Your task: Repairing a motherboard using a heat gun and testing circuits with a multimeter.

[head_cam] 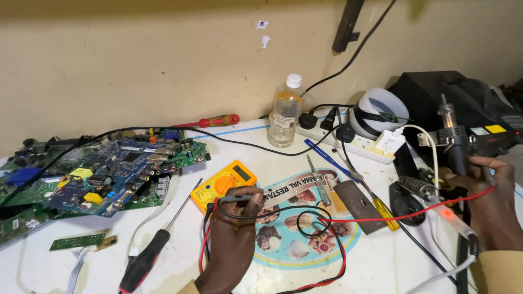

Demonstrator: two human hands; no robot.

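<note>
Yellow multimeter lies on the white counter, just beyond my left hand, nearly touching the fingertips. That hand is pinched around the black probe, held level over the meter's lower edge. The red lead runs across to my right hand, which is closed on it beside the soldering iron stand. A clear plastic bottle, holding a little clear liquid, stands capped by the power strip.

White table: circuit boards, multimeter, bottle, screwdriver.
</note>
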